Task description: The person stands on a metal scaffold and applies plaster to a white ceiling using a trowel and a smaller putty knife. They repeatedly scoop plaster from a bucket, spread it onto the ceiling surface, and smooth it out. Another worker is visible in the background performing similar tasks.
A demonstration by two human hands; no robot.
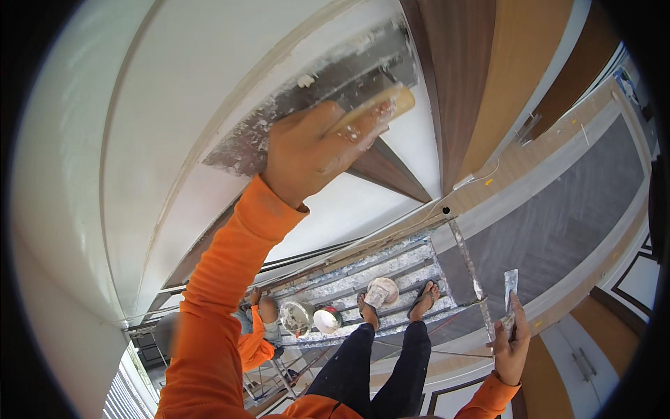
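My left hand point(307, 150) is raised high, its fingers wrapped round the pale handle of a wide plastering trowel point(349, 80). The trowel's long metal blade is smeared with white filler and lies at the white ceiling surface point(209, 77); whether it touches cannot be told. White smears also mark my fingers. Lower, on the right, my right hand point(513, 359) grips a putty knife point(511, 281) with its blade pointing up. Part of that knife is hidden by my fingers.
I stand on a splattered scaffold platform point(419, 257). By my feet are a round tub point(391, 288), a small white bucket point(326, 321) and a larger bucket point(296, 315). A co-worker in an orange sleeve point(257, 342) is at the platform's left end. The patterned floor point(558, 188) lies below.
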